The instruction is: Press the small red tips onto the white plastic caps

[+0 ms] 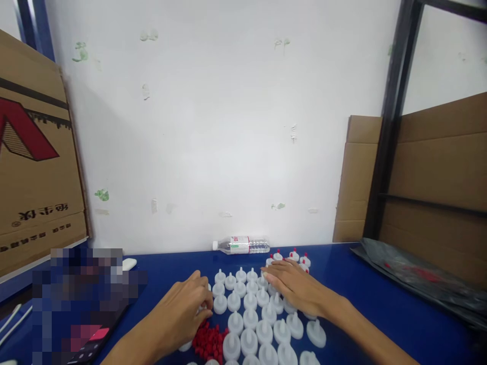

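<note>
White plastic nozzle caps (250, 319), round with an upright spout, stand in loose rows on the blue table. Beside them lies a pile of small red tips (210, 342). My left hand (182, 306) is just above and left of this pile, its fingers curled together near several caps. What is between those fingers is hidden. Reaching over the back right of the rows, my right hand (294, 285) has its fingers stretched out and covers some caps. Around its fingertips are caps with red tips on their spouts (294, 253).
A clear plastic bottle (240, 245) lies on its side against the white wall. On the left stands a printed cardboard box (38, 167), near a pixelated area. A dark plastic bag (414, 279) lies at right, by a metal post (391, 121) and cardboard sheets (437, 177).
</note>
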The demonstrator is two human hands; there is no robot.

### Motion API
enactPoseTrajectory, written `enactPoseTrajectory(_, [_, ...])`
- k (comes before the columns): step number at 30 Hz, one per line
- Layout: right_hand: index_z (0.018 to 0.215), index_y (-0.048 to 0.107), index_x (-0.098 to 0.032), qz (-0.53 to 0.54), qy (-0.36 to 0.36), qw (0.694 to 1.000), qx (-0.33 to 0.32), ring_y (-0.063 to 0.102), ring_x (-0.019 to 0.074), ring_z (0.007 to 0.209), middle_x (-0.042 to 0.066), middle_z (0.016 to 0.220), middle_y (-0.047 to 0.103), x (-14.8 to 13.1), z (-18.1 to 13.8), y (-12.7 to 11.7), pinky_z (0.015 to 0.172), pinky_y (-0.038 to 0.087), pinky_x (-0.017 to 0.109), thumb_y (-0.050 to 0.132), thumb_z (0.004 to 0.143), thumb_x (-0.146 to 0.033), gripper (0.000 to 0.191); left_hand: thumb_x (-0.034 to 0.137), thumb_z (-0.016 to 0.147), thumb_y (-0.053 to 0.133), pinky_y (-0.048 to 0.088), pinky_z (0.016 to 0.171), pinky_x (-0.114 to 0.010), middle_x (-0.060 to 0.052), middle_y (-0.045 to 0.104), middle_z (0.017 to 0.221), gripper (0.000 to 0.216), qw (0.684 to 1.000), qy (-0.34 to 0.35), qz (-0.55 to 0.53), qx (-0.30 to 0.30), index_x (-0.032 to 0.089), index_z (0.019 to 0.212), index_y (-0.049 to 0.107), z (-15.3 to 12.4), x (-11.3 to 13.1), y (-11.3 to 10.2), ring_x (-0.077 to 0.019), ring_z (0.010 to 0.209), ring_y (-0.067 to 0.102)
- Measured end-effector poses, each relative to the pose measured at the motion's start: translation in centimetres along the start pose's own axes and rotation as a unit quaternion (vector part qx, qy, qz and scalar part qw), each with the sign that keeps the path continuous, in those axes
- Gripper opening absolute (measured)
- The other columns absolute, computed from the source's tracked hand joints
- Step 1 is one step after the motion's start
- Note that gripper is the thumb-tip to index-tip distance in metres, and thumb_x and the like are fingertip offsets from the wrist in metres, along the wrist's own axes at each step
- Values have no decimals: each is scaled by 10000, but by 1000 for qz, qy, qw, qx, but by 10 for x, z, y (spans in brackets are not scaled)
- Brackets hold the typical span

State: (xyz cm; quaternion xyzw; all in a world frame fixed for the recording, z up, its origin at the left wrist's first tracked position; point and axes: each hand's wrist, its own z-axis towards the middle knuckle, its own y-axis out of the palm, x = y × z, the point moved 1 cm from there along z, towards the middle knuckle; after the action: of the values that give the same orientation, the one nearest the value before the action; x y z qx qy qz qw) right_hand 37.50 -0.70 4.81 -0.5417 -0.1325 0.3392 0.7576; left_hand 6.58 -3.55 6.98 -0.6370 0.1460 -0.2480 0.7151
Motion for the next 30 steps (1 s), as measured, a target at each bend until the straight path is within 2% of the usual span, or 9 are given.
enactPoseTrajectory(7, [1243,680,-245,14,16,999,43,639,287,1228,83,1288,716,-4,5,-12,1094,393,574,269,1124,-398,454,97,858,609,457,809,-346,-28,697,947,188,1000,11,2,7,242,846,728,2,-2,4,-243,959,631])
enactPoseTrajectory(12, [1237,687,-249,17,1,998,64,652,268,1204,72,1233,739,-9,7,-14,1095,406,528,298,1120,-375,426,59,851,609,402,691,-312,-42,691,956,198,999,18,40,-2,222,812,714,5,-5,10,-254,949,606])
enactPoseTrajectory(15, [1247,682,-246,18,-8,996,82,672,258,1161,73,1209,747,-12,7,-16,1078,416,520,314,1118,-355,405,56,867,604,375,674,-306,-38,684,954,200,999,23,44,1,221,814,704,5,-5,12,-252,955,600])
enactPoseTrajectory(19, [1218,682,-227,8,4,995,99,665,270,1155,82,1208,743,-16,7,-19,1074,416,532,401,1096,-378,341,121,943,549,368,671,-299,-35,673,968,170,999,36,11,25,222,884,673,4,-1,10,-236,945,607])
enactPoseTrajectory(22, [1196,661,-224,-1,16,994,112,673,283,1066,88,1160,732,-21,5,-19,948,508,480,548,1035,-405,268,163,989,483,383,693,-295,-23,677,935,189,998,46,-17,47,225,908,643,3,1,5,-217,892,623])
enactPoseTrajectory(24, [1160,646,-223,7,5,993,121,680,259,973,82,1115,713,-25,5,-18,857,544,427,574,1021,-366,212,198,1008,467,394,703,-297,-16,682,904,199,998,29,-27,57,230,927,645,4,2,4,-206,825,633])
enactPoseTrajectory(26, [1137,630,-222,25,-22,992,123,685,230,946,78,1103,692,-30,5,-18,825,559,384,528,1042,-298,160,236,1020,471,402,693,-296,-11,683,870,211,997,7,-37,64,234,932,663,5,2,4,-196,759,638])
enactPoseTrajectory(30, [1240,566,-241,47,-76,991,104,671,224,1075,82,1199,658,-41,4,-15,901,567,370,519,1036,-217,211,265,1019,506,444,709,-281,-11,697,890,190,993,26,-55,106,255,1018,696,6,4,4,-192,782,660])
